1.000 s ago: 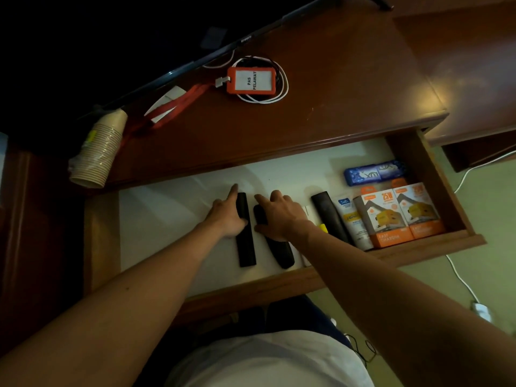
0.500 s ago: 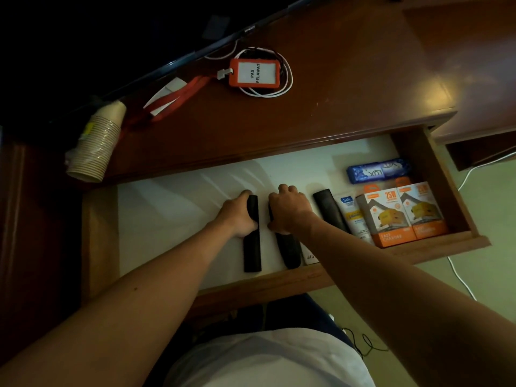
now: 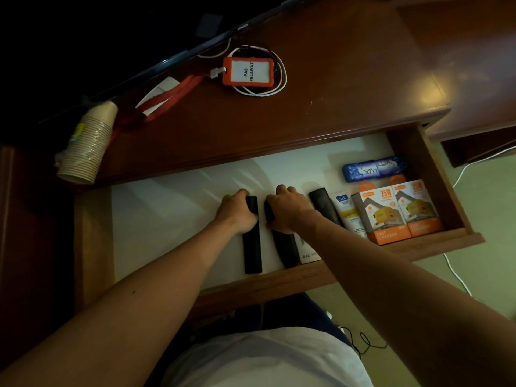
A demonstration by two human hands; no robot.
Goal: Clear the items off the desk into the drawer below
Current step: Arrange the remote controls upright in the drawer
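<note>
The open drawer point(image 3: 435, 174) has a white floor and a wooden front rail. Two black remotes lie side by side in its middle. My left hand point(image 3: 237, 212) grips the far end of the left remote point(image 3: 252, 252). My right hand point(image 3: 287, 209) curls round the far end of the right remote point(image 3: 284, 251). On the desk top point(image 3: 321, 88) lie an orange badge holder point(image 3: 247, 71) with a red lanyard point(image 3: 167, 100), a coiled white cable point(image 3: 275, 90) and a sleeve of paper cups point(image 3: 86, 141).
Further right in the drawer lie a third black remote point(image 3: 321, 201), a white tube point(image 3: 347, 216), two orange charger boxes point(image 3: 396, 212) and a blue wrapped pack point(image 3: 374, 169). A dark monitor edge point(image 3: 195, 46) runs along the desk's back. White cable trails on the floor point(image 3: 458, 280).
Both hands went from lying flat on the remotes to curling round their far ends. The remotes have shifted slightly toward the drawer's front rail.
</note>
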